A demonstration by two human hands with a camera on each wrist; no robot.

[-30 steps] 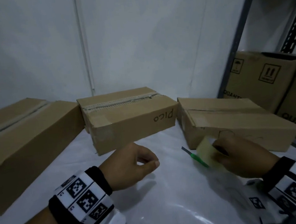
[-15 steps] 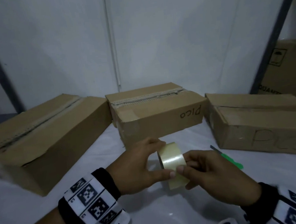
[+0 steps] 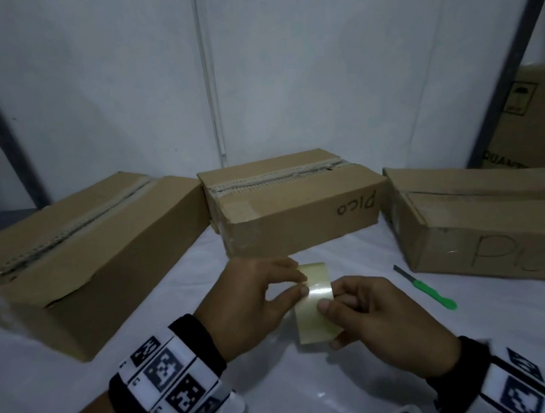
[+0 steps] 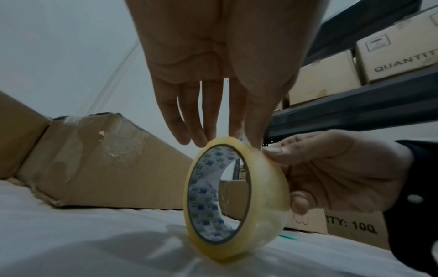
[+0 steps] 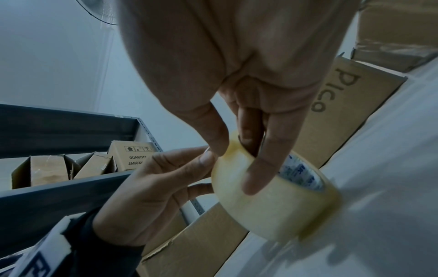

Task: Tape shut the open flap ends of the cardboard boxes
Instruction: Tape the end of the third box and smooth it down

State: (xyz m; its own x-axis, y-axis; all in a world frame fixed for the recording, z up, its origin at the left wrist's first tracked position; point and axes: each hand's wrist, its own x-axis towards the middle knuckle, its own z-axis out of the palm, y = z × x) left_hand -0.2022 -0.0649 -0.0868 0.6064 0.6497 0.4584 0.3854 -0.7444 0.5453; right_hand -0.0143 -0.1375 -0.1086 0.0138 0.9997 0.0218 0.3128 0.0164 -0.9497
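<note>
Standing on edge on the white table [image 3: 81, 374] near its front edge, the roll of tape [image 3: 314, 305] is grasped by both hands: right hand [image 3: 385, 322] curled round it, left hand [image 3: 256, 297] pinching its top; three cardboard boxes [image 3: 294, 204] line the back edge

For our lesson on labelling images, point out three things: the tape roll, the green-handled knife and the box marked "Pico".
Tape roll [image 4: 267, 196], left wrist view, on its clear outer band.
Knife [image 3: 434, 293], head view, on its green handle.
Pico box [image 3: 299, 217], head view, on its front side.
</note>
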